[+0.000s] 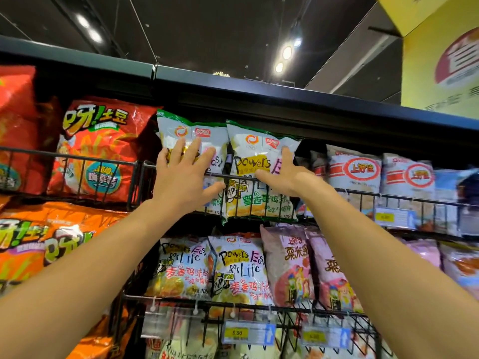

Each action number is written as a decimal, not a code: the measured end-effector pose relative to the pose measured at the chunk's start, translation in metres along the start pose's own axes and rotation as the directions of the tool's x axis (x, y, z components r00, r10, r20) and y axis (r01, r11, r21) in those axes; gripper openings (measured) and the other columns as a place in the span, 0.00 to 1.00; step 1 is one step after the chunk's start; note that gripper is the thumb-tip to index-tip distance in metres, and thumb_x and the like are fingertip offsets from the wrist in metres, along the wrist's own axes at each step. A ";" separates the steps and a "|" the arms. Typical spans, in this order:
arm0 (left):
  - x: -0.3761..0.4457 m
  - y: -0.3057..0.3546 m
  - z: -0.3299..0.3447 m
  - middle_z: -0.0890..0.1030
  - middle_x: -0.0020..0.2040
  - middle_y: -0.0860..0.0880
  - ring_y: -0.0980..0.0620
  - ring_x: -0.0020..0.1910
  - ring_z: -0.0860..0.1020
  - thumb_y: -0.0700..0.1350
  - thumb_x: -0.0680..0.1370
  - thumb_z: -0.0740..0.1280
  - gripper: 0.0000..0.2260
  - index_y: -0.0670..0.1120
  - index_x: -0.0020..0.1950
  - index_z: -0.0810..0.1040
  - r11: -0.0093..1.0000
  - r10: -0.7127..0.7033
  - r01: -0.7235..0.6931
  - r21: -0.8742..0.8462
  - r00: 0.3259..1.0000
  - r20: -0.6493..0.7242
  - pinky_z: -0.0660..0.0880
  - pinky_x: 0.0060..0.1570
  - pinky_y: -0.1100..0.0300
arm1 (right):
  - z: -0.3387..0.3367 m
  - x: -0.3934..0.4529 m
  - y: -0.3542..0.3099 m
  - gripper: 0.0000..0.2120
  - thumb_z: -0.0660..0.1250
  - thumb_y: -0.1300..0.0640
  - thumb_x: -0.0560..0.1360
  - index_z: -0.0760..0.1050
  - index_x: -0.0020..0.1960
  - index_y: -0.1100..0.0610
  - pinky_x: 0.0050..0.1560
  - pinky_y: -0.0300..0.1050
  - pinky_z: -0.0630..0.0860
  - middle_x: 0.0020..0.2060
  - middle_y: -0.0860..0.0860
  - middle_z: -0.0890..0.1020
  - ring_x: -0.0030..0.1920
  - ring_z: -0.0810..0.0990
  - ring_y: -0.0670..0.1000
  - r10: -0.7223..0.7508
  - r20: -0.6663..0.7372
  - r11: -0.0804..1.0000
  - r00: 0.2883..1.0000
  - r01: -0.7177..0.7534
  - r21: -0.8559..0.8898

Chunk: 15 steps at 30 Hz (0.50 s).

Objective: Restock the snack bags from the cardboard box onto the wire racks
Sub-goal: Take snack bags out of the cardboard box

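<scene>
Where the head camera tilts up, a dark ceiling with round lights sits above a black top shelf edge, and a yellow sign fills the upper right corner. Below run black wire racks packed with snack bags.

On the upper wire rack, two green-topped white snack bags stand side by side at its middle, behind the front rail. The left hand lies flat against the left green-topped bag, fingers straight and spread, thumb reaching out toward the neighbouring bag; it presses rather than grips. The right hand rests on the right green-topped bag, its fingers extended up along the bag's right edge and thumb stretched left over the front rail across the bag's face; whether it pinches the bag cannot be told.

At the left end of this rack stand large red chip bags, and toward its right end pale bags with red ring logos. On the lower wire rack sit more white bags, pink bags beside them, and orange bags at far left. Yellow price tags hang from its front rail.
</scene>
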<state>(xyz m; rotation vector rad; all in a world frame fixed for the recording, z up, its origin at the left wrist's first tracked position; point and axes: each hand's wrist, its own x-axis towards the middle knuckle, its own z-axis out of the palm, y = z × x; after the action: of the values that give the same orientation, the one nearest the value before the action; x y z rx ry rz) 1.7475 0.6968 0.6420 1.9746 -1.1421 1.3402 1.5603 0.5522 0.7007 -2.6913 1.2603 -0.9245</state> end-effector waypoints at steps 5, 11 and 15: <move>0.001 0.000 0.000 0.50 0.83 0.48 0.42 0.81 0.44 0.70 0.77 0.56 0.35 0.57 0.81 0.56 1.000 -0.006 0.005 0.012 1.000 0.015 0.46 0.76 0.38 | 0.002 -0.025 0.000 0.42 0.57 0.27 0.75 0.47 0.81 0.44 0.77 0.65 0.51 0.80 0.54 0.51 0.78 0.51 0.63 -0.279 -0.423 0.950 0.862 0.184 -0.251; 0.003 -0.004 -0.001 0.48 0.83 0.48 0.41 0.81 0.43 0.71 0.78 0.49 0.34 0.58 0.81 0.54 0.998 -0.025 0.026 0.052 0.999 -0.022 0.46 0.76 0.38 | 0.037 -0.012 -0.019 0.38 0.52 0.31 0.79 0.42 0.82 0.45 0.78 0.62 0.48 0.82 0.52 0.45 0.80 0.41 0.62 -0.458 -0.359 0.881 0.813 0.363 -0.302; 0.004 -0.007 0.000 0.48 0.83 0.47 0.42 0.81 0.43 0.73 0.76 0.42 0.37 0.57 0.82 0.50 0.998 -0.003 0.004 0.060 1.000 -0.011 0.49 0.77 0.40 | 0.056 -0.010 -0.021 0.43 0.53 0.28 0.77 0.40 0.82 0.46 0.77 0.65 0.48 0.82 0.53 0.45 0.80 0.42 0.63 -0.425 -0.406 0.902 0.809 0.341 -0.264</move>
<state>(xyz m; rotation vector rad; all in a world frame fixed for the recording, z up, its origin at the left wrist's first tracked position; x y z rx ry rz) 1.7537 0.6993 0.6459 2.0085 -1.1046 1.3971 1.5994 0.5613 0.6550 -3.0551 0.8746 -1.6515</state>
